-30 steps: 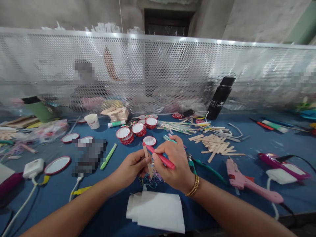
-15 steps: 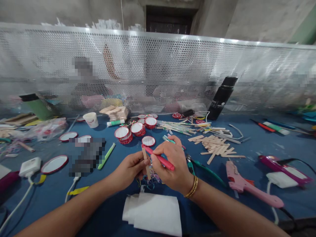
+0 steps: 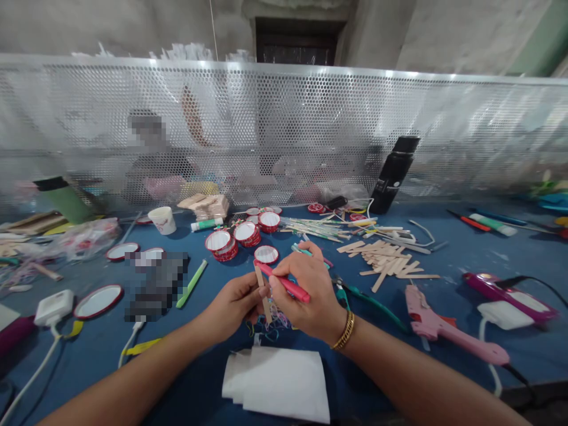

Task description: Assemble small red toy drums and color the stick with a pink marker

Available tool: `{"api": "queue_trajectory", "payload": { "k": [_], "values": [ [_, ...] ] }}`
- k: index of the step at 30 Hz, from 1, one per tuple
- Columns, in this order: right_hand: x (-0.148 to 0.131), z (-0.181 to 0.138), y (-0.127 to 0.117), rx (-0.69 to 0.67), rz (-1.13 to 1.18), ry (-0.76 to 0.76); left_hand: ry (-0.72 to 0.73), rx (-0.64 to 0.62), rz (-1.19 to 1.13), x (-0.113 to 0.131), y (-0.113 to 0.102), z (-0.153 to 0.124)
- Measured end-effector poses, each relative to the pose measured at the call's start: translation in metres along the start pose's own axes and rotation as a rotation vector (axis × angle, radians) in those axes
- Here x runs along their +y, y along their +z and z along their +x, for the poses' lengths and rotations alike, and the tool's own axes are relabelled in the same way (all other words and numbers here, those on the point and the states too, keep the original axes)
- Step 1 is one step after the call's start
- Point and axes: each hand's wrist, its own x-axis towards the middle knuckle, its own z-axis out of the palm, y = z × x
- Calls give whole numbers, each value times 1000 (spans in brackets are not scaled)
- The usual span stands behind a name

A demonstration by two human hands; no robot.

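Note:
Pinched in my left hand (image 3: 242, 302) is a flat wooden craft stick (image 3: 266, 307), held nearly upright. My right hand (image 3: 306, 290) grips a pink marker (image 3: 290, 286), its tip end at the top of the stick. Just beneath my hands lies a tangle of coloured threads (image 3: 278, 322). A folded white cloth (image 3: 284, 378) is spread nearer to me. Beyond my hands sit round red-rimmed lids (image 3: 266, 254) and small stacks of red tins (image 3: 225, 248). Green-handled pliers (image 3: 373, 305) lie beside my right wrist, partly hidden.
Loose craft sticks (image 3: 386, 260) are piled right of centre. A pink glue gun (image 3: 448, 331) lies at the right, a black bottle (image 3: 394, 177) leans on the perforated screen (image 3: 302, 130). At left are a phone (image 3: 157, 287), a green marker (image 3: 191, 284) and a white cup (image 3: 162, 220).
The view has shifted slightly. Both hands keep nearly the same pose, with the pink marker still at the top of the craft stick.

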Motion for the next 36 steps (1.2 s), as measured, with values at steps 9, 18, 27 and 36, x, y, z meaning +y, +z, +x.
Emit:
{"api": "queue_trajectory", "payload": {
  "k": [9,18,27,36],
  "values": [
    [1,0,1,21,5,-5,-5,1,5,-3,0,1],
    [2,-1,2,37,-5,-7,1,-5,14,-4,-1,1],
    [2,0,1,39,-18,11,-28,-6,19,-5,0,1],
    [2,-1,1,31,-28,28,-7,-9,21,-7,-1,2]
  ]
}}
